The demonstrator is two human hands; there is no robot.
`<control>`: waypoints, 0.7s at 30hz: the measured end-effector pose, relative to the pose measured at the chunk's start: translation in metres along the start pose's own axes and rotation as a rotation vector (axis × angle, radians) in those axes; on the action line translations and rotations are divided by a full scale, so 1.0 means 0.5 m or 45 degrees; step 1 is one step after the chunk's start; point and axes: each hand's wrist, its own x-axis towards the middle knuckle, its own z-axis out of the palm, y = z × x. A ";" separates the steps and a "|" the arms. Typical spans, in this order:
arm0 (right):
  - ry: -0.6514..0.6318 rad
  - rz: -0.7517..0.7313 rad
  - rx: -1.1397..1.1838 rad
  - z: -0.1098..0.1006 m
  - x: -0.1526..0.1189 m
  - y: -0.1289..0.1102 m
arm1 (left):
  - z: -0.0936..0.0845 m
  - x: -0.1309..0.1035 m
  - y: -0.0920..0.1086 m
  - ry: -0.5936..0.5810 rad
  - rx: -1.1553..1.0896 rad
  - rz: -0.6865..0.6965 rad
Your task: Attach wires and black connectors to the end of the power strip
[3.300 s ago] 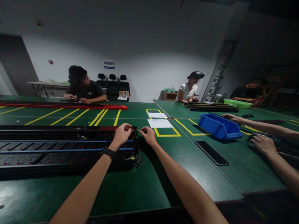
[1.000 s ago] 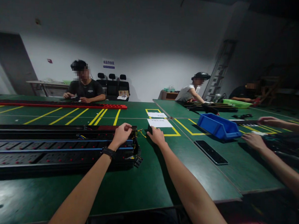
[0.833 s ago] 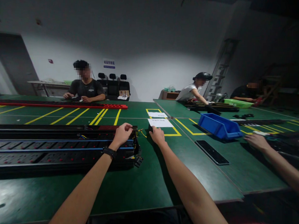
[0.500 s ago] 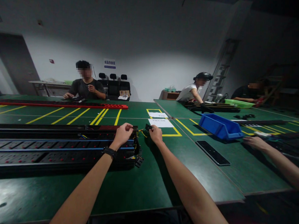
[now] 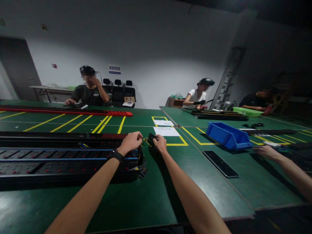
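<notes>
Several long black power strips (image 5: 58,168) with red dots and blue edges lie side by side on the green table at the left. My left hand (image 5: 131,142), a black band on its wrist, is closed at the right end of the farther strip. Its fingers pinch near thin yellow wires (image 5: 144,140); what they hold is too small to make out. My right hand (image 5: 160,143) is shut on a small black end piece (image 5: 152,138), just right of the strip end. At the end of the nearest strip hangs another black end piece (image 5: 143,173).
A blue bin (image 5: 227,135) and a dark phone (image 5: 220,164) are to the right. Beside them reaches another person's hand (image 5: 267,151). Paper sheets (image 5: 167,131) lie ahead within yellow tape. Several co-workers sit across the table, near a red strip (image 5: 120,113) and a green tray (image 5: 246,112).
My right hand has brought the black end piece slightly left and turned it, closer to my left hand. My left hand has shifted slightly right. Co-workers across the table have moved their arms.
</notes>
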 end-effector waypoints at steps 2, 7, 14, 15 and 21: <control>-0.008 0.004 0.021 0.000 0.002 0.003 | 0.003 0.026 0.009 0.020 0.110 0.028; -0.021 -0.003 0.077 0.000 0.001 0.002 | 0.025 0.092 0.009 -0.108 -0.007 -0.050; -0.023 -0.010 0.189 -0.005 -0.004 -0.006 | 0.062 0.137 -0.018 -0.235 -0.121 -0.003; -0.023 -0.005 0.187 -0.005 -0.005 -0.007 | 0.064 0.139 -0.023 -0.251 -0.136 0.003; -0.018 0.022 0.185 -0.005 -0.005 -0.011 | 0.065 0.142 -0.057 -0.369 -0.196 0.114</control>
